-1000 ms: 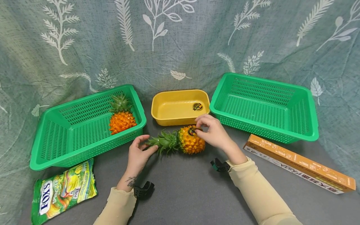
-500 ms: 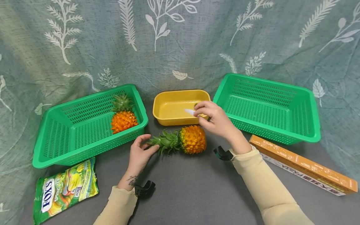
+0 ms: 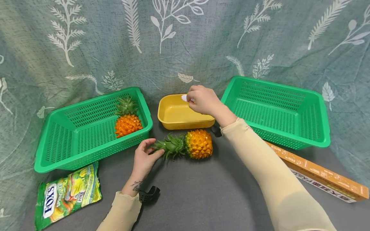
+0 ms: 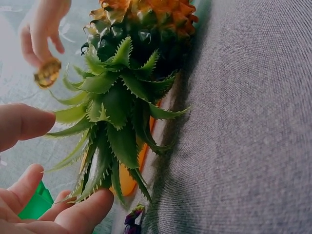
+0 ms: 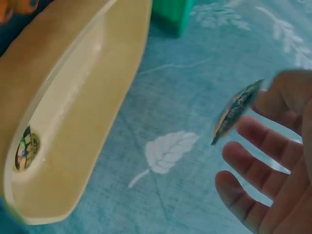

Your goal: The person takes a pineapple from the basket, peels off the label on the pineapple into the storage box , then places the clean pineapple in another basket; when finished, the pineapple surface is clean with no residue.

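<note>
A pineapple (image 3: 198, 144) with an orange-yellow body lies on its side on the grey table, its green crown (image 4: 105, 112) pointing left. My left hand (image 3: 145, 159) holds the leaf tips of that crown between thumb and fingers. Over the yellow tray (image 3: 188, 125), my right hand (image 3: 203, 101) pinches a small round sticker (image 5: 237, 111) by its edge. Its pale back shows in the head view; the left wrist view shows its gold printed face. Inside the tray lies another round printed sticker (image 5: 27, 148), hidden behind the right hand in the head view.
At left, a green basket (image 3: 92, 150) holds a second, more orange pineapple (image 3: 127, 125). Another green basket (image 3: 289, 139) stands at right. A Fox's candy bag (image 3: 67, 195) lies front left. A long orange pasta box (image 3: 323, 175) lies at right, partly behind the right sleeve.
My right hand has come away from the pineapple's body with the sticker and moved back over the yellow tray. The left hand and the pineapple have stayed in place.
</note>
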A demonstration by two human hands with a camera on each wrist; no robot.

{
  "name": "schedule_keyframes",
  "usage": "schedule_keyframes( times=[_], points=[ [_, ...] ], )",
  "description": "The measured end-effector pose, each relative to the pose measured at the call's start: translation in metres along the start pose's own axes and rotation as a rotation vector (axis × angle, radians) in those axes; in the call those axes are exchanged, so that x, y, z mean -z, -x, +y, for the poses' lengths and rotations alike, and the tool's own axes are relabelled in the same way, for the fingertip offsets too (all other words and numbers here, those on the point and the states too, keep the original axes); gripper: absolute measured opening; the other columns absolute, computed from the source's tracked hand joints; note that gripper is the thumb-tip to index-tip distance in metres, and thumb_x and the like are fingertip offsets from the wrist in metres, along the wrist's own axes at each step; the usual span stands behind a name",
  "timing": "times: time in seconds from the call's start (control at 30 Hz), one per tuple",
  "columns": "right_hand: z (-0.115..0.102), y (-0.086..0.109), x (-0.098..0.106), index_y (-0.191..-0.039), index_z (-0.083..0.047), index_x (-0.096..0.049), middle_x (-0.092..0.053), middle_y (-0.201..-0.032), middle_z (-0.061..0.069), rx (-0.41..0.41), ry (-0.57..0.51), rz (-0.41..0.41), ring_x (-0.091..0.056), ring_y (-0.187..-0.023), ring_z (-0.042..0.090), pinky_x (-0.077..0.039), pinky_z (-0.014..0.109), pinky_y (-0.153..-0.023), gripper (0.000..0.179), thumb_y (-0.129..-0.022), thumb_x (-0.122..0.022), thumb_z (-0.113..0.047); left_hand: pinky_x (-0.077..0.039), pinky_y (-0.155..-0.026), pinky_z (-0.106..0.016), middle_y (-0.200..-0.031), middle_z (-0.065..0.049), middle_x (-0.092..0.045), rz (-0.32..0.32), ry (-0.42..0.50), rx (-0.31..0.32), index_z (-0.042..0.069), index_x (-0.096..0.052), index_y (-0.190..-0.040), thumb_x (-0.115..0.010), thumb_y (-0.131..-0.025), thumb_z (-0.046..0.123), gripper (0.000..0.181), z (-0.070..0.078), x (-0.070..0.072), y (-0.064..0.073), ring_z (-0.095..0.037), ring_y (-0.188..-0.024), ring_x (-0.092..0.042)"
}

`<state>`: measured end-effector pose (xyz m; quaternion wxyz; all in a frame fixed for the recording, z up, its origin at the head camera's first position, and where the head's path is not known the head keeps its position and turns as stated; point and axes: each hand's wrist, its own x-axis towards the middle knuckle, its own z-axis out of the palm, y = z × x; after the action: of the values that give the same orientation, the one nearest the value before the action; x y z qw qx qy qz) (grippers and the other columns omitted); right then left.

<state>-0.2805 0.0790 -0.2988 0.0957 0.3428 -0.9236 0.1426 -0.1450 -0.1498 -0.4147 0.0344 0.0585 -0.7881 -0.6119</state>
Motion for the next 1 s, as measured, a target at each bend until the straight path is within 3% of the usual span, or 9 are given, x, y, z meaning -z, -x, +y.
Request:
schedule_keyframes(
  times=[0.23,0.47,0.6,0.77,0.9,1.0],
  points=[
    [-0.001,-0.017,-0.010,-0.082,-0.014,-0.065,-0.056,-0.093,0.004,-0.019,0.034,-0.189,-0.045,-0.081,0.023,-0.036,0.034,-0.063,0.015,-0.085,-0.055,-0.003,-0.046,-0.068,-0.014,-0.122,-0.016,-0.048,-0.007,0.005,-0.013,-0.004,-0.046,-0.124,-0.067,-0.079,-0.003,0.049,0.000,0.000,0.002,-0.032,-0.103,-0.054],
    [-0.001,-0.021,-0.014,-0.117,-0.014,-0.064,-0.057,-0.114,0.008,-0.047,0.060,-0.248,-0.051,-0.103,0.027,-0.047,0.040,-0.077,0.029,-0.089,-0.058,-0.012,-0.046,-0.069,-0.014,-0.123,-0.018,-0.048,-0.011,-0.003,-0.026,-0.005,-0.046,-0.123,-0.068,-0.079,-0.003,0.049,0.000,-0.001,0.002,-0.033,-0.102,-0.055],
    [0.000,-0.018,-0.009,-0.124,-0.015,-0.059,-0.055,-0.120,0.008,-0.090,0.025,-0.229,-0.053,-0.106,0.026,-0.048,0.040,-0.077,0.033,-0.091,-0.056,-0.019,-0.046,-0.069,-0.014,-0.121,-0.017,-0.049,-0.007,-0.005,-0.032,-0.005,-0.047,-0.123,-0.068,-0.079,-0.003,0.048,0.000,-0.001,0.002,-0.033,-0.101,-0.055],
    [0.000,-0.006,0.001,-0.124,-0.013,-0.057,-0.057,-0.118,0.008,-0.201,-0.166,-0.083,-0.055,-0.104,0.023,-0.048,0.040,-0.079,0.036,-0.090,-0.058,-0.023,-0.046,-0.068,-0.014,-0.121,-0.017,-0.049,-0.002,0.002,-0.034,-0.005,-0.047,-0.122,-0.068,-0.079,-0.003,0.048,0.000,0.000,0.001,-0.033,-0.102,-0.055],
    [0.000,0.010,0.004,-0.117,-0.007,-0.060,-0.061,-0.109,0.012,-0.288,-0.449,0.148,-0.057,-0.096,0.022,-0.047,0.037,-0.082,0.032,-0.088,-0.061,-0.019,-0.046,-0.066,-0.014,-0.121,-0.017,-0.049,0.004,-0.004,-0.027,-0.003,-0.048,-0.122,-0.068,-0.079,-0.002,0.047,-0.001,0.001,0.000,-0.033,-0.102,-0.056],
    [-0.001,0.023,0.002,-0.110,-0.001,-0.061,-0.063,-0.098,0.014,-0.335,-0.663,0.355,-0.058,-0.084,0.019,-0.048,0.030,-0.075,0.028,-0.087,-0.062,-0.014,-0.046,-0.066,-0.014,-0.121,-0.016,-0.049,0.004,-0.009,-0.020,-0.002,-0.048,-0.121,-0.068,-0.079,-0.002,0.047,-0.002,0.001,0.000,-0.032,-0.102,-0.056]
  ],
)
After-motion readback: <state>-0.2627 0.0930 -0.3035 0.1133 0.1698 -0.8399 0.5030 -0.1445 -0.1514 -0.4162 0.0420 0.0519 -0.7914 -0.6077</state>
